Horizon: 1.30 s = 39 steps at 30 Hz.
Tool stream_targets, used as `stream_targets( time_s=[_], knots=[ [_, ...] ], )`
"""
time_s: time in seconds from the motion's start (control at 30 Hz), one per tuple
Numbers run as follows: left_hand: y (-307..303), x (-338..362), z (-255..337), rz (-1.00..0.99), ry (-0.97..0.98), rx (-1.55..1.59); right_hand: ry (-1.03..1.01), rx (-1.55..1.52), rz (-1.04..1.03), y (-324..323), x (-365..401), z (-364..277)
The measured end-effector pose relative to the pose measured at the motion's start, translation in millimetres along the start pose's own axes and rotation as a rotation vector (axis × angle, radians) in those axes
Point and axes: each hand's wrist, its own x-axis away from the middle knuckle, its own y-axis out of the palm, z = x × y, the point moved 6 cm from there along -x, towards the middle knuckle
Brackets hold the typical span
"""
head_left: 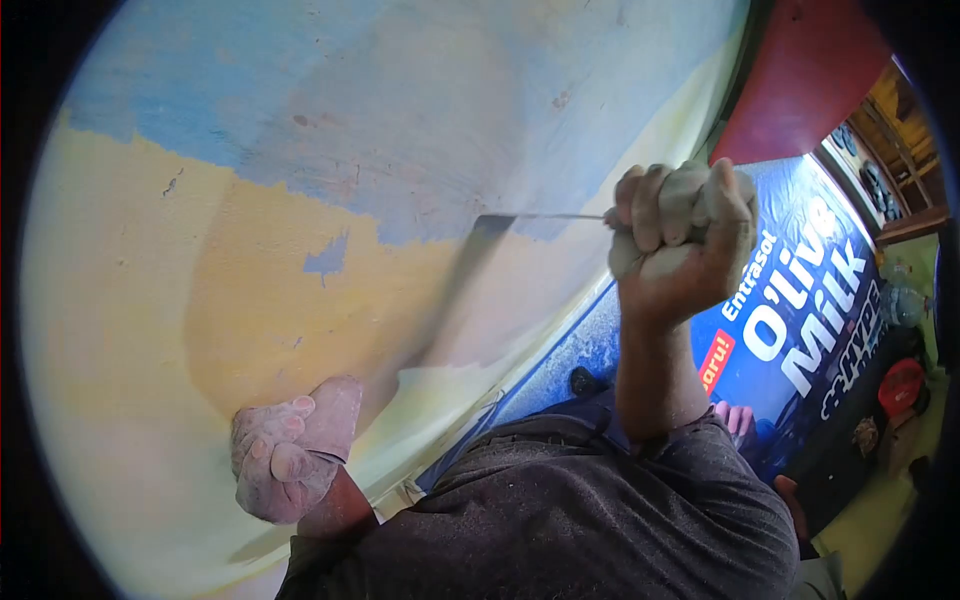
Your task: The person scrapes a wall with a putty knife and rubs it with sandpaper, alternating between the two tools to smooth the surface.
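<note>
My right hand is closed in a fist around a thin-bladed scraper. The blade reaches left from the fist, and its dark tip is close to the painted wall; whether it touches cannot be made out. At the lower left, my left hand has its dusty fingers wrapped round a pale, flat plate, close to the wall. The wall is blue above and yellow below, with a ragged border, a small blue patch and several small marks. Both hands are coated in pale dust.
A blue printed banner lies on the right, dusty near the wall's edge. Beyond it are a red panel, a clear plastic bottle and a red round object. Toes show at the banner's lower part.
</note>
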Motion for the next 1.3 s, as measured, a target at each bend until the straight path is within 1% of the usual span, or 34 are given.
stream_targets(
  time_s=[0.07, 0.1, 0.2, 0.23, 0.27, 0.33, 0.37, 0.4, 0.47, 0.5, 0.53, 0.6, 0.67, 0.7, 0.73, 0.8, 0.83, 0.87, 0.93, 0.97, 1.07, 1.1, 1.2, 1.27, 1.3],
  knots=[
    [-0.2, 0.2, 2.4, -0.004, 0.005, 0.002, 0.029, -0.116, 0.096, -17.4, -7.6, -10.2],
    [-0.6, 0.0, 2.2, -0.005, 0.006, -0.001, -0.006, -0.239, 0.159, -9.3, -11.7, -19.5],
    [-0.5, 0.1, 1.2, -0.001, 0.013, -0.002, 0.018, 0.030, 0.036, 4.4, 16.1, 21.8],
    [0.6, 0.1, 1.6, 0.002, 0.014, 0.000, 0.244, -0.051, 0.169, 15.5, 29.3, 34.5],
    [1.0, 0.4, 1.7, 0.007, 0.019, 0.007, 0.319, -0.119, 0.161, 10.0, 33.7, 38.3],
    [-1.7, 2.0, 2.8, 0.007, 0.021, 0.004, 0.065, -0.007, 0.018, 2.6, 18.3, 9.3],
    [-2.1, 2.3, 2.9, 0.003, 0.017, 0.001, 0.041, -0.069, 0.015, -0.9, 10.0, -7.2],
    [-2.3, 2.7, 2.6, -0.001, 0.015, 0.002, -0.012, -0.100, 0.086, -2.9, 0.3, -16.9],
    [-2.4, 2.6, 1.1, 0.001, 0.019, 0.002, -0.015, 0.034, -0.157, -1.9, 6.8, 4.0],
    [-1.4, 2.8, 0.9, 0.004, 0.021, 0.006, 0.051, -0.040, 0.026, 10.6, 12.2, 11.6],
    [-2.1, 2.1, 1.1, 0.009, 0.025, 0.003, 0.079, -0.034, 0.039, 10.2, 11.2, 11.2],
    [-1.4, 2.6, 1.2, 0.004, 0.027, 0.002, 0.066, -0.045, -0.033, 2.1, 5.3, 3.5],
    [-1.5, 2.4, 1.8, 0.000, 0.026, -0.003, -0.042, -0.145, 0.005, 2.6, -8.3, -15.5],
    [-1.8, 2.4, 2.0, 0.000, 0.027, -0.006, -0.038, -0.153, -0.062, -0.7, -7.5, -13.1],
    [-2.1, 2.5, 1.7, 0.002, 0.026, -0.007, -0.057, -0.002, -0.082, 9.7, 1.8, 0.5],
    [-0.1, 3.2, 1.5, 0.010, 0.030, 0.002, 0.264, -0.044, 0.131, 18.5, 27.5, 28.0],
    [0.3, 4.2, 1.7, 0.013, 0.032, 0.005, 0.242, -0.118, 0.063, 13.4, 26.7, 26.0],
    [-0.5, 5.3, 1.8, 0.011, 0.033, 0.004, 0.166, -0.044, 0.087, 7.7, 23.3, 16.2],
    [-1.4, 6.0, 1.1, 0.009, 0.032, -0.002, 0.071, -0.184, 0.106, 0.0, 6.6, -6.2],
    [-2.1, 4.6, 2.0, 0.007, 0.029, -0.007, 0.008, -0.141, 0.099, -2.2, 1.4, -13.6],
    [0.6, 4.3, 2.4, 0.011, 0.047, 0.002, 0.174, -0.017, 0.110, 17.7, 29.5, 22.7],
    [1.9, 3.7, 1.3, 0.013, 0.050, 0.005, 0.257, -0.037, 0.112, 21.6, 31.6, 23.1],
    [0.4, 3.3, 0.1, 0.009, 0.051, 0.003, 0.004, 0.015, -0.021, 1.9, 8.6, -3.0],
    [0.9, 3.3, 0.3, 0.004, 0.053, -0.001, -0.037, -0.124, 0.022, 1.7, -2.0, -14.4],
    [1.1, 2.7, 1.0, 0.004, 0.055, 0.000, 0.009, -0.080, 0.030, 4.3, 8.5, 0.7]
  ],
)
